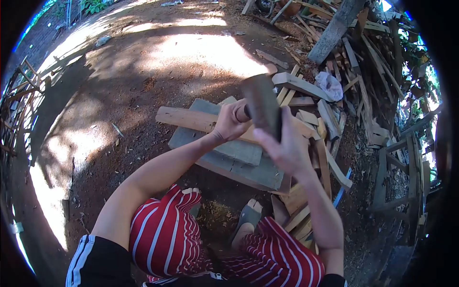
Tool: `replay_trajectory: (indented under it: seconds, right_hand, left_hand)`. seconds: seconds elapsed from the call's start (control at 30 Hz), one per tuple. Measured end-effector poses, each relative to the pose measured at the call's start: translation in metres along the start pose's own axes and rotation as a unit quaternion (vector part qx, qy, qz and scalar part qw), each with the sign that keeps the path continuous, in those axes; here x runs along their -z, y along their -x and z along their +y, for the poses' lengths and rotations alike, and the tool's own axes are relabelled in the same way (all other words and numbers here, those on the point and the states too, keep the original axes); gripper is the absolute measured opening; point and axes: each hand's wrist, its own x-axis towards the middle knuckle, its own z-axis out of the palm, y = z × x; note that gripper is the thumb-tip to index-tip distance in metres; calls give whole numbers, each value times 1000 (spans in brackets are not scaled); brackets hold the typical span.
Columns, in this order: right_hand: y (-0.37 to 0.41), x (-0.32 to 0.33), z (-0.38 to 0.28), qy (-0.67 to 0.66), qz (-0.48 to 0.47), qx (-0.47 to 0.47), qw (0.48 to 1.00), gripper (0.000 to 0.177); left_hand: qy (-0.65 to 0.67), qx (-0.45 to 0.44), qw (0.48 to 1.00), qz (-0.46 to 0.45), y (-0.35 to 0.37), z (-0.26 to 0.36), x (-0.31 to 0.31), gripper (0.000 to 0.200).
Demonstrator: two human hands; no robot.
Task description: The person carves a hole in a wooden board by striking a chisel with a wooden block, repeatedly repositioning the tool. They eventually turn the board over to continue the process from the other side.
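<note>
The left hand (232,120) is curled tight round a handle (243,113), which meets a blurred dark block (263,100) just right of it. The right hand (287,148) has its thumb and fingers at the block's lower end; how firmly they close cannot be told. Below the grip, a plank (185,117) lies across a bench (229,167); wood pieces (301,86) lie right of the hands.
</note>
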Motion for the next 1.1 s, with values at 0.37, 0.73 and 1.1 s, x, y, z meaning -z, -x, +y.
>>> replay_trajectory:
  seconds: [0.37, 0.73, 1.1]
  right_hand:
    - [6, 2, -14, 95, -19, -23, 995, 52]
    - [24, -49, 133, 52, 3, -162, 985, 57]
    - [46, -60, 154, 209, -115, -269, 933, 60]
  left_hand:
    - [85, 92, 990, -63, -6, -3, 10, 13]
    - [34, 145, 988, 47, -64, -38, 17, 21]
    - [211, 221, 918, 252, -76, -64, 79, 26]
